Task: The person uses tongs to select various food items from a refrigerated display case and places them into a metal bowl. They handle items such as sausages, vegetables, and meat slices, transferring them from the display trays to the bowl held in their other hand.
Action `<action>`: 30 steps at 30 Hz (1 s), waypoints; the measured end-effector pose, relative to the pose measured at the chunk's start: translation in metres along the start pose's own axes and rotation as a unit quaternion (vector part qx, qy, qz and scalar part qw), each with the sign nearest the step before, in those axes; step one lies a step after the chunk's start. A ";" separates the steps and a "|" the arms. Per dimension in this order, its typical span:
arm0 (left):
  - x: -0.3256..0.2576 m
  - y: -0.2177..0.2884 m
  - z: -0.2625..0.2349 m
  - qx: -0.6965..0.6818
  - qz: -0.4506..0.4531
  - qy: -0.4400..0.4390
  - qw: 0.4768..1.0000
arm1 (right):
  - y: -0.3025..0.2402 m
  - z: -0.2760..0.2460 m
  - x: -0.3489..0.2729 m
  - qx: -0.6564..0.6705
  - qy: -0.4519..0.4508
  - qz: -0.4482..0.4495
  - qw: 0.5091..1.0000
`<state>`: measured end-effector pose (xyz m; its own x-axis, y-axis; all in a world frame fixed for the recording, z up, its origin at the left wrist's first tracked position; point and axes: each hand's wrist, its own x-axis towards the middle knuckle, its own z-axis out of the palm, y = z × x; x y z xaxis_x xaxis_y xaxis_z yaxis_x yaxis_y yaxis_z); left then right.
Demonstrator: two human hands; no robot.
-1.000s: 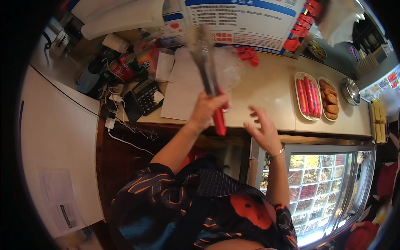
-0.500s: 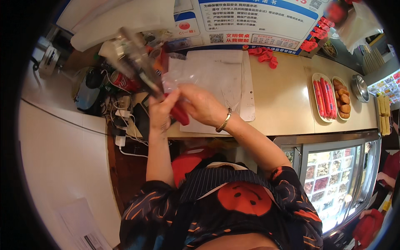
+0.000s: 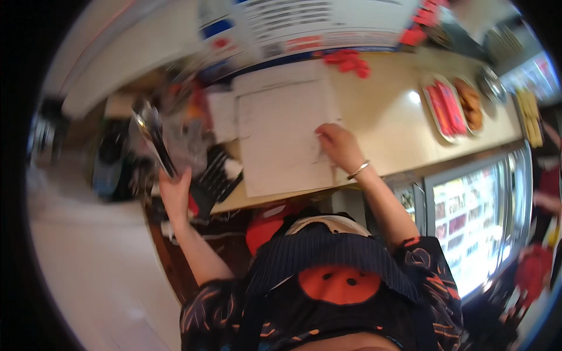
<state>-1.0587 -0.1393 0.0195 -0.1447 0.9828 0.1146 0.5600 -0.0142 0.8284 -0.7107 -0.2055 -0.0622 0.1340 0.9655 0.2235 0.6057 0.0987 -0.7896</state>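
While the left hand [image 3: 174, 193] wraps its fingers around a pair of metal tongs [image 3: 158, 143], the right hand [image 3: 341, 149] bends its fingers over the right edge of the white papers [image 3: 284, 128] on the counter [image 3: 386, 99]; whether they pinch or touch anything, I cannot tell. The tongs reach forward from the left fingers, tilted a little leftward, and a red grip [image 3: 192, 206] shows on the near side of those fingers. Blurred clear plastic [image 3: 192, 140] sits ahead of the left fingers, and a dark calculator [image 3: 218, 181] just to their right. Red pieces [image 3: 348, 61] lie beyond the right fingers. Well to the right of the right fingers are red-wrapped sausages [image 3: 446, 108], brown food pieces [image 3: 470, 105] beside them, and a metal bowl [image 3: 493, 85] farther right.
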 end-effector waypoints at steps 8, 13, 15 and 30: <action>-0.001 -0.037 -0.028 0.016 -0.031 -0.077 0.996 | 0.011 -0.046 -0.089 -0.011 0.152 0.079 0.985; -0.022 0.054 -0.025 0.146 -0.057 -0.061 0.986 | 0.035 -0.088 -0.179 -0.059 0.255 0.186 0.947; -0.010 0.068 -0.023 0.219 -0.080 -0.118 0.965 | 0.050 -0.099 -0.232 -0.128 0.287 0.238 0.919; -0.005 0.195 0.012 0.367 0.185 -0.143 0.900 | 0.076 -0.124 -0.487 -0.376 0.253 0.468 0.758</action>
<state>-0.9390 -0.1449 0.1738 0.3203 0.9443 0.0759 0.9299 -0.3287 0.1651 -0.6331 -0.6985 -0.1600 0.9503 0.2920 0.1078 0.3096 -0.9223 -0.2311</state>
